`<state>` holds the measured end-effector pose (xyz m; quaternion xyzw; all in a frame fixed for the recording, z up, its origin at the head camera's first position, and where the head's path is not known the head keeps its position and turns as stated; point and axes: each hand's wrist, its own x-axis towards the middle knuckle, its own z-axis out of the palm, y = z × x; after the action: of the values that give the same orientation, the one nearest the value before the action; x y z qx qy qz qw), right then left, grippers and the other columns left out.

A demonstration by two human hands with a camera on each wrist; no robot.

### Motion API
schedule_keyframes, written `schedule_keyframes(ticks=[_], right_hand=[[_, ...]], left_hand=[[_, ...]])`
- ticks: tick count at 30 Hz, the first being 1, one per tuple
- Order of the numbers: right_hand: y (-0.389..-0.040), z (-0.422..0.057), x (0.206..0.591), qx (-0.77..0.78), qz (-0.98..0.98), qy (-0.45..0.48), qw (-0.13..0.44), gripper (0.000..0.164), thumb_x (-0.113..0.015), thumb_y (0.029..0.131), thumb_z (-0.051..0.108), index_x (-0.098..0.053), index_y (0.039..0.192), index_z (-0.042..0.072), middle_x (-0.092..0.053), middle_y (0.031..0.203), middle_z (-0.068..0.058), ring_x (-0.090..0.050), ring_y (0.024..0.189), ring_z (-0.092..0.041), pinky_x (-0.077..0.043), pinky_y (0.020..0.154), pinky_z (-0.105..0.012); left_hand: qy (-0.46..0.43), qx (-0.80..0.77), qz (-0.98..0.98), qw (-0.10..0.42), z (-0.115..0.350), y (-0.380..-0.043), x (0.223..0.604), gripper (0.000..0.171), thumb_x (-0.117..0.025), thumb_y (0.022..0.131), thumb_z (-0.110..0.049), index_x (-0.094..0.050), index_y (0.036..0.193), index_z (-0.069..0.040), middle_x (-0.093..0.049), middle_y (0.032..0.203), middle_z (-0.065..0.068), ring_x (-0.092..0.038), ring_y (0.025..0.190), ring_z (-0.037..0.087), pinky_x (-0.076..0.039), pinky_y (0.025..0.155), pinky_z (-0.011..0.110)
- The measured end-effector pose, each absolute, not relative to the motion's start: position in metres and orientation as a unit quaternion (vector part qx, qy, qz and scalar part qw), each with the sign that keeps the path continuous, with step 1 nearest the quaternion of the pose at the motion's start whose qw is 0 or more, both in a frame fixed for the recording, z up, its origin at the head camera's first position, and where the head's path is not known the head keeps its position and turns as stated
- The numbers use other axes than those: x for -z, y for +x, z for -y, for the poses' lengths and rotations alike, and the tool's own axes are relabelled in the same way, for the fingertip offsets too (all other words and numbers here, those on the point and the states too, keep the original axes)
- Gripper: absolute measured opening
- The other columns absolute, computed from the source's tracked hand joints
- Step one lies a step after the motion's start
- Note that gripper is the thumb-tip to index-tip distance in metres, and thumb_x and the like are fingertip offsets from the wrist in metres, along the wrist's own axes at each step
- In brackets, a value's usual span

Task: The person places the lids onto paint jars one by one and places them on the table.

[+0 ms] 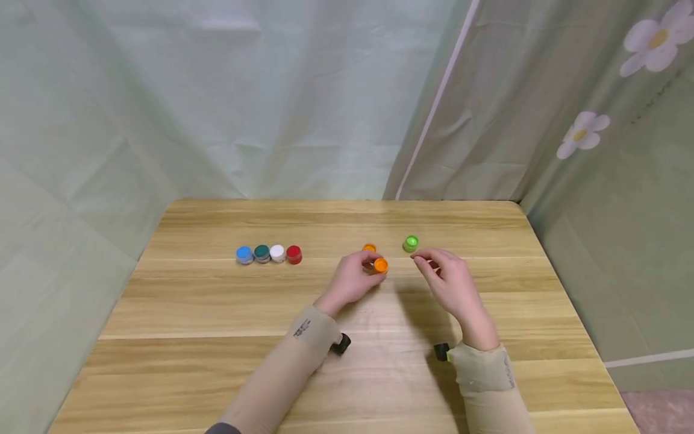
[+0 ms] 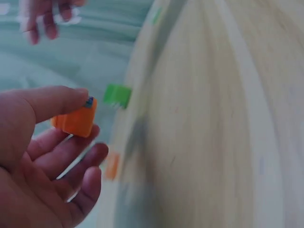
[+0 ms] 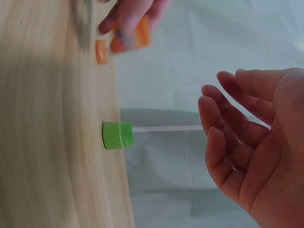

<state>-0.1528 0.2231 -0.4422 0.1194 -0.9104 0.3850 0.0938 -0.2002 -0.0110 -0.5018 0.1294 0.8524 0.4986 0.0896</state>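
My left hand (image 1: 355, 278) pinches a small orange paint pot (image 1: 381, 266) between thumb and fingers, raised above the table, its round orange top facing up. Just behind it on the wood lies a flat orange lid (image 1: 369, 248), partly covered by the fingers in the head view. To the right a green paint pot (image 3: 118, 135) stands upright on the table. My right hand (image 3: 251, 137) hovers near that pot with loosely bent fingers and nothing between them. In the left wrist view the held orange pot (image 2: 80, 121) shows a bit of dark label under the thumb.
Left of the hands, a row of small paint pots stands on the wooden table (image 1: 206, 361): a blue pot (image 1: 244, 255), a dark green pot (image 1: 262, 254), a white pot (image 1: 278, 253) and a red pot (image 1: 294, 254). A pale curtain (image 1: 303, 108) hangs behind the table's back edge.
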Motion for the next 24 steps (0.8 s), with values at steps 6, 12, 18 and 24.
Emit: schedule_keyframes(ticks=[6,12,18,24], right_hand=[[-0.162,-0.216,0.448,-0.388,0.91,0.129,0.071,0.023,-0.065,0.109,0.027,-0.078,0.12,0.01,-0.076,0.114,-0.008,-0.071,0.099,-0.025,-0.059,0.085,-0.048],[-0.179,-0.199,0.456,-0.385,0.912,0.138,-0.005,0.029,-0.064,0.11,0.027,-0.073,0.13,0.009,-0.074,0.121,-0.008,-0.07,0.102,-0.029,-0.057,0.089,-0.05],[-0.204,-0.17,0.474,-0.401,0.906,0.127,-0.045,0.041,-0.068,0.107,0.022,-0.062,0.145,0.007,-0.067,0.134,-0.016,-0.066,0.117,-0.036,-0.054,0.1,-0.053],[-0.221,-0.146,0.49,-0.332,0.938,0.073,-0.071,0.066,-0.074,0.101,0.03,-0.049,0.159,0.009,-0.047,0.156,-0.027,-0.049,0.14,-0.047,-0.043,0.113,-0.063]], left_hand=[[0.122,-0.542,-0.829,0.061,0.056,-0.188,0.487,0.04,-0.084,0.095,-0.017,-0.074,0.134,-0.012,-0.074,0.116,0.0,-0.066,0.095,0.021,-0.054,0.081,0.034],[0.146,-0.583,-0.798,0.049,0.095,-0.177,0.476,0.045,-0.078,0.101,-0.019,-0.068,0.145,-0.013,-0.068,0.134,0.004,-0.059,0.107,0.024,-0.05,0.08,0.027],[0.172,-0.617,-0.766,0.057,0.114,-0.173,0.472,0.048,-0.068,0.107,-0.018,-0.059,0.154,-0.012,-0.062,0.145,0.007,-0.056,0.109,0.026,-0.05,0.084,0.025],[0.147,-0.657,-0.736,0.065,0.117,-0.172,0.472,0.055,-0.072,0.104,-0.012,-0.054,0.156,-0.01,-0.065,0.136,0.011,-0.057,0.116,0.027,-0.048,0.086,0.026]])
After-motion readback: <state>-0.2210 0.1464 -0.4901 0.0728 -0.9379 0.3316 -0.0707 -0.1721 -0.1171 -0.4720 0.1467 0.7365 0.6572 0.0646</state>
